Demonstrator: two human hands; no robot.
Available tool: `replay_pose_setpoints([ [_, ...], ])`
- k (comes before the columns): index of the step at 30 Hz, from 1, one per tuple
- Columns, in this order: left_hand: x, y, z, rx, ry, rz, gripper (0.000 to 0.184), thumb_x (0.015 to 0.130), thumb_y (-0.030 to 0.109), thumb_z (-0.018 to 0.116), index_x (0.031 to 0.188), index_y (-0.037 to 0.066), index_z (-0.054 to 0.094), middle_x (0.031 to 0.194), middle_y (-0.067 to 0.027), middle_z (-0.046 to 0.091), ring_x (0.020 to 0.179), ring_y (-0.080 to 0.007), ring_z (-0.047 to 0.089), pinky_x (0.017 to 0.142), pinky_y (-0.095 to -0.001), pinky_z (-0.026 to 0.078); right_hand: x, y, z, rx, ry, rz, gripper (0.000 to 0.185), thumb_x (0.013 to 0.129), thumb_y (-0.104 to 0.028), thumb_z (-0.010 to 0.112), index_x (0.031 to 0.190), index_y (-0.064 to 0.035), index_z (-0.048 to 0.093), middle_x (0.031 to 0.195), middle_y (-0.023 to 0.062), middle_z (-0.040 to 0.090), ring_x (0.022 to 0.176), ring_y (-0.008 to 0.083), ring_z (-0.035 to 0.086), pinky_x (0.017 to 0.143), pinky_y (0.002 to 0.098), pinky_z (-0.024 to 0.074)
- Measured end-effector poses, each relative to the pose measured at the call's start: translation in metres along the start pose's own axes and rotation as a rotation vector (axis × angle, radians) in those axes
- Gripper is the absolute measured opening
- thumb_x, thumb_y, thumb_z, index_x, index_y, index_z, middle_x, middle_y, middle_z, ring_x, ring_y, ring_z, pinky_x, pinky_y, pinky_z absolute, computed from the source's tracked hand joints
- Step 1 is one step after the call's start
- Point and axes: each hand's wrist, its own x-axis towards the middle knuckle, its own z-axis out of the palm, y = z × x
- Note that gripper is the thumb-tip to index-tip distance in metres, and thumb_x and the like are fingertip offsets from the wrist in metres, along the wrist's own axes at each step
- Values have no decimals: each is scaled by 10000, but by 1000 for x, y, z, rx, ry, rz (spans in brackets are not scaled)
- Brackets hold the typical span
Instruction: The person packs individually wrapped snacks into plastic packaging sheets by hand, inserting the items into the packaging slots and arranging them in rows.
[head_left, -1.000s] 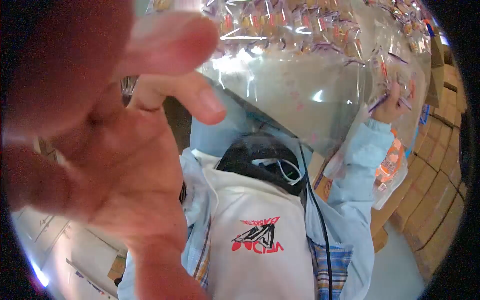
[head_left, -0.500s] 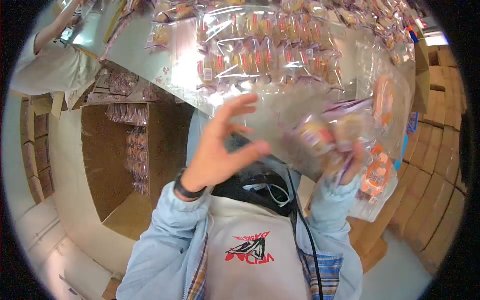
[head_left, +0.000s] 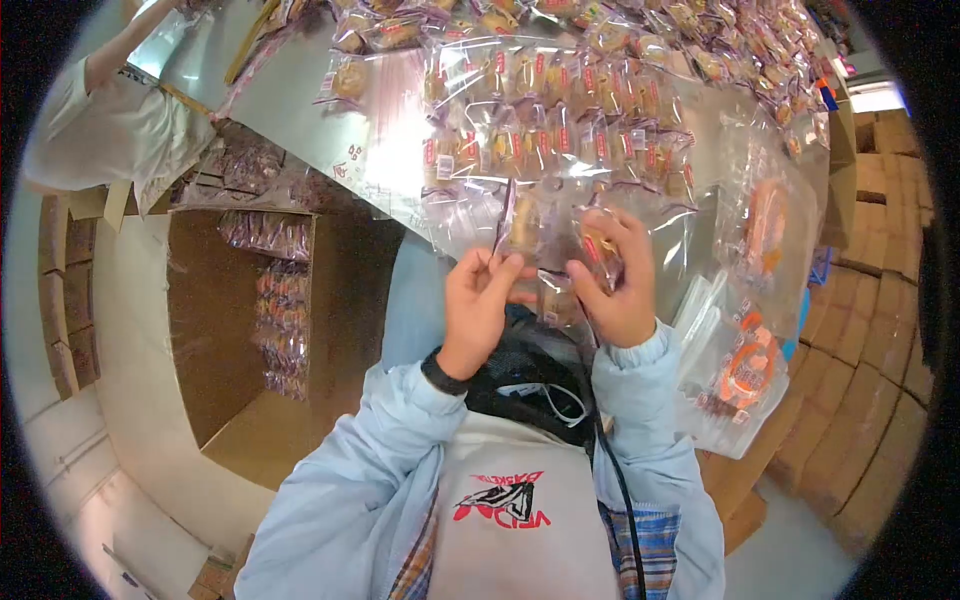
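My left hand [head_left: 478, 312], a dark band at its wrist, pinches the lower edge of a wrapped pastry [head_left: 523, 220] standing on its side at the table's near edge. My right hand [head_left: 625, 285] is curled round another wrapped pastry [head_left: 600, 252] in clear, purple-edged film. Between the hands a third small wrapped pastry [head_left: 555, 299] hangs low; which fingers hold it, if any, I cannot tell. Just beyond, rows of wrapped pastries [head_left: 545, 145] stand side by side in a large clear plastic bag [head_left: 455, 215], its near end towards me.
Many loose wrapped pastries [head_left: 690, 40] are heaped at the back. Flat printed clear bags [head_left: 745, 370] lie at the right edge. An open carton [head_left: 235, 340] with packed pastries stands at left. Stacked boxes [head_left: 860, 330] line the right. Another person's arm and shirt [head_left: 110, 130] show far left.
My right hand has brought the wrapped pastries from the right to the table's near edge. My left hand, open before, has come in and closed on one of them.
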Motion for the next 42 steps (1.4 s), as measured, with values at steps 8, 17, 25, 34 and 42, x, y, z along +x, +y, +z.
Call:
replay_pose_setpoints([
  [8,-7,23,2,521,54,390,296,858,12,824,1115,3,677,1016,-90,662,957,-179,692,714,-285,576,-13,-9,-36,-239,484,-477,491,732,-135,848,1200,-227,733,1386,229,551,1249,391,588,1001,455,529],
  [17,-6,37,-27,945,137,575,128,858,102,852,867,6,767,647,-60,592,588,-100,568,549,-255,442,-27,34,-21,-619,-91,-229,604,738,-238,867,1318,-259,700,1455,258,497,1266,428,539,991,506,506],
  [25,11,31,-55,607,205,467,159,1000,143,710,1034,-12,729,925,-56,676,839,-92,608,676,-258,505,-4,43,-40,-904,113,-104,618,783,-332,843,1377,-292,677,1549,219,457,1400,433,428,1129,575,340],
  [34,9,12,-46,380,128,296,361,899,69,817,1201,1,631,1019,-109,693,843,-119,671,651,-252,561,-23,0,-12,-997,16,-122,638,797,-256,793,1416,-287,645,1513,153,512,1368,367,469,1134,600,335],
  [42,14,36,-54,351,20,83,470,899,16,778,1315,-13,563,921,-44,656,791,-112,674,631,-275,601,-11,-9,51,-606,-125,-200,596,839,-128,740,1422,-149,616,1439,165,563,1223,378,585,1022,456,494],
])
